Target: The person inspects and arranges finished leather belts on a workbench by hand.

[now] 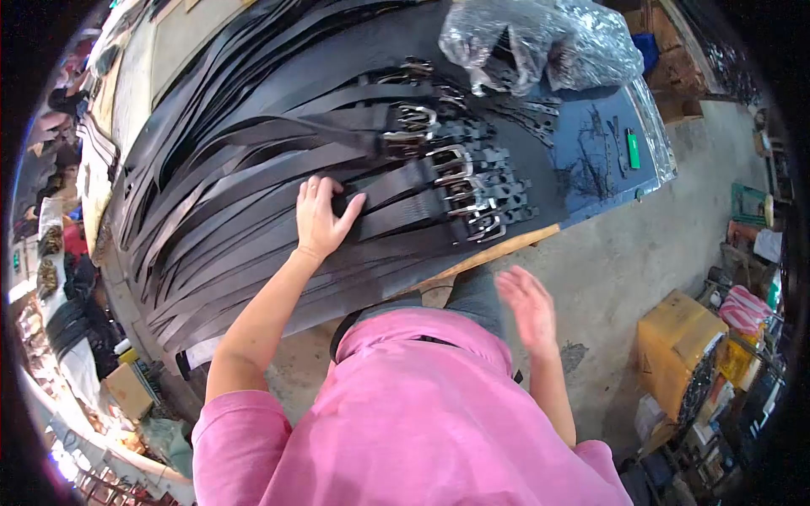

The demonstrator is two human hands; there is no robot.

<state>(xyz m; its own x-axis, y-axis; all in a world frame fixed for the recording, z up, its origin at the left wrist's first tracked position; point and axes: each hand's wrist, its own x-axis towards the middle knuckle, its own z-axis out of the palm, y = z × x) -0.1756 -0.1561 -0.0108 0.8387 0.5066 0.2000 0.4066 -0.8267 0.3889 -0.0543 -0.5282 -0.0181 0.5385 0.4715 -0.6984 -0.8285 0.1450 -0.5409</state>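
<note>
Black belts lie side by side across the table, their straps fanning out to the left. Shiny metal buckles sit bunched at their right ends. My left hand rests on the straps near the middle, its thumb spread away from the fingers; what is under its fingertips is partly hidden. Off the table's front edge, above the floor, my right hand is raised with its fingers stretched out and nothing in it. That hand is slightly blurred.
Crumpled clear plastic lies at the table's back right. A green lighter and dark thin scraps are on the blue right end. A cardboard box stands on the floor to the right, amid clutter.
</note>
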